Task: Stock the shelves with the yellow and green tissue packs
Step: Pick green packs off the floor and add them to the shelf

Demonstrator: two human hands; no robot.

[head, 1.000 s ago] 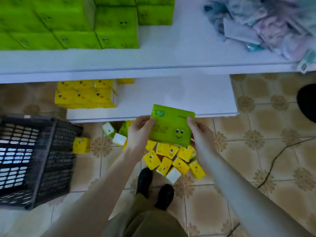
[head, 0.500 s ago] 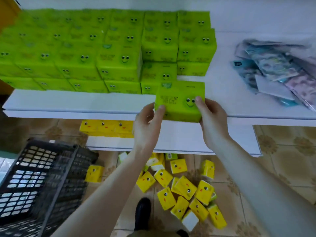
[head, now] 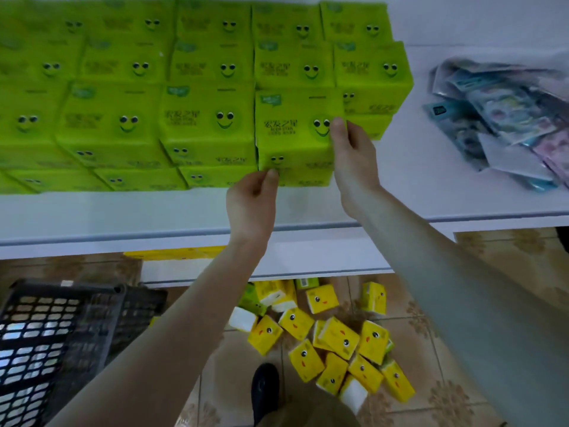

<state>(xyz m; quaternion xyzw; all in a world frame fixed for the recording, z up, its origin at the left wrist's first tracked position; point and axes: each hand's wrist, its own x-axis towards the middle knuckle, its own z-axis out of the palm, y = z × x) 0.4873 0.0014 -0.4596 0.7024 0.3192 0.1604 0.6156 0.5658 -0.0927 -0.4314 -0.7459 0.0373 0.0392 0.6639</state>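
Nearest to me is a dark shoe [head: 264, 386] on the tiled floor. Just beyond it lies a loose heap of yellow tissue packs [head: 338, 337], each printed with small eyes, some tipped to show white ends. A black crate [head: 61, 334] stands to the left. Above the heap is the white lower shelf [head: 323, 260], with more yellow packs tucked in at its left.

Over the upper shelf [head: 123, 211], my left hand [head: 251, 204] has its fingers loosely curled and holds nothing; its thumb tip touches the front of the green stack. My right hand [head: 351, 158] grips the green tissue pack [head: 295, 124], thumb on top beside the printed face. Its other fingers are hidden down the pack's right side, so I cannot tell how they lie.

That pack is bright green, with 2 round eyes, a smile, dark lettering and a small pale logo at its top left corner. It sits on the front row's right end, tight against the other green packs [head: 138, 97]. Far right lies a heap of plastic packets [head: 505, 118].
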